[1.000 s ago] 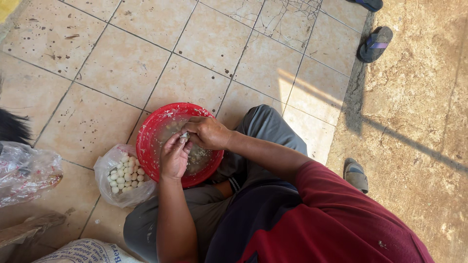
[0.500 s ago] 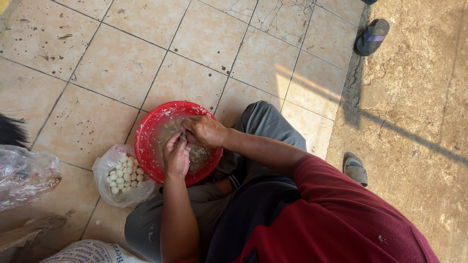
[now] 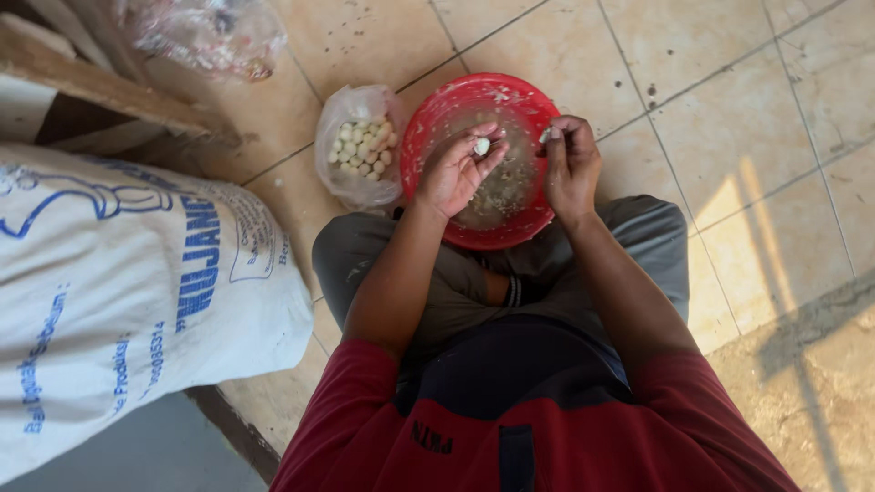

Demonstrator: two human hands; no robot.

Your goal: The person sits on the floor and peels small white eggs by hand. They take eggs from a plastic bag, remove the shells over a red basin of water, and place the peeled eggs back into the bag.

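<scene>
I sit cross-legged on a tiled floor with a red plastic basin in front of my knees. It holds murky water with peels and small pieces. My left hand is over the basin and pinches a small white peeled clove between thumb and fingers. My right hand hovers at the basin's right rim, its fingertips closed on a small pale scrap. Left of the basin lies a clear plastic bag holding several peeled white cloves.
A large white woven sack with blue print lies at my left side. Behind it are a wooden plank and a crumpled clear bag. Beige floor tiles stretch to the right, with sunlit concrete at lower right.
The view has swung round, so the basin now sits at the top centre. My hands, joined together over the basin before, have drawn apart; the left now shows a white clove.
</scene>
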